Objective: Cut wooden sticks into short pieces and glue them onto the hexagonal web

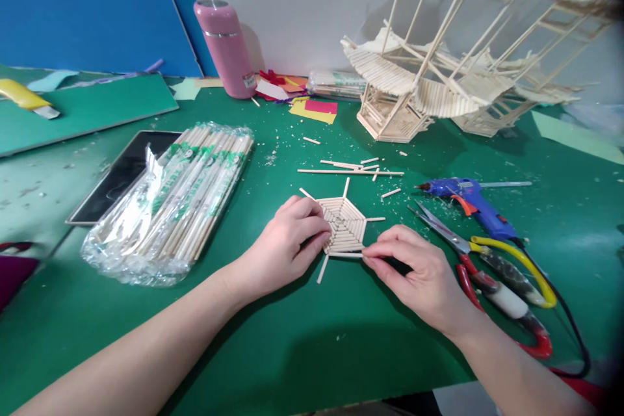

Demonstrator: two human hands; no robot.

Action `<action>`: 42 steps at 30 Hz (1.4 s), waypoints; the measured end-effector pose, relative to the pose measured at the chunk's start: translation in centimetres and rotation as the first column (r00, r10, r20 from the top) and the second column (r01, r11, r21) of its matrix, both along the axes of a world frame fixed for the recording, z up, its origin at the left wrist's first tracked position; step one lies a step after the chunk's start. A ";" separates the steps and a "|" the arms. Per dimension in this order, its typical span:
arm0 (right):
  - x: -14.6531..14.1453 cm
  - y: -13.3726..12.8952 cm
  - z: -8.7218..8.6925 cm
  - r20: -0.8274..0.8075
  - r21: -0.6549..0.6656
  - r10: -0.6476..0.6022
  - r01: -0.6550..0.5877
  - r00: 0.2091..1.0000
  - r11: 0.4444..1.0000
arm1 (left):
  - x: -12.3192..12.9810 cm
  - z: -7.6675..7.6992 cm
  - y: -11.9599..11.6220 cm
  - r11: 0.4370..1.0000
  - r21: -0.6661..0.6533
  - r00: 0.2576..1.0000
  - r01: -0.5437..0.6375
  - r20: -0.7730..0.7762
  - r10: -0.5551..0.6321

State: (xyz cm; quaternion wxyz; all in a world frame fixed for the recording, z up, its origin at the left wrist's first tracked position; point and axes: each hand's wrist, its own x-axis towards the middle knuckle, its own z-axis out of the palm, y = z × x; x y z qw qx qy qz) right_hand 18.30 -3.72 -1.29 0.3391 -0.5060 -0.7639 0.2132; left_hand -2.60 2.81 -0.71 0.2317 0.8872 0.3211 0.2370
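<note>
A web-shaped hexagonal panel of thin wooden sticks [347, 224] lies on the green table, with longer sticks poking out past its edges. My left hand [292, 237] grips the panel's left side, fingers curled over the edge. At the lower right corner, my right hand [414, 266] pinches the end of a short wooden stick [345, 255] that lies along the panel's front edge. Just right of that hand are scissors [468, 247] with yellow and red handles, and a blue glue gun [470, 201] with a clear glue stick in its back.
Plastic-wrapped chopstick bundles [180, 201] rest partly on a dark tablet-like slab [121, 172] at left. Behind the panel lie loose stick offcuts [351, 172]. A pink flask [227, 52], a stick-built pavilion model [414, 78] and a yellow-handled cutter [24, 97] stand or lie farther back.
</note>
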 end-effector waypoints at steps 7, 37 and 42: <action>-0.2 0.1 -0.2 -0.001 0.031 0.006 -0.006 1.000 0.999 | -0.1 0.0 0.0 1.000 0.000 1.000 -0.003 0.003 0.003; 0.0 0.3 0.1 0.042 -0.055 -0.079 0.081 0.996 0.995 | 0.6 0.7 -0.8 0.999 0.005 0.983 -0.053 -0.174 0.053; 0.0 0.4 0.2 0.086 -0.030 -0.070 0.073 0.994 0.997 | 0.6 0.8 -0.9 0.999 0.004 0.984 -0.049 -0.169 0.049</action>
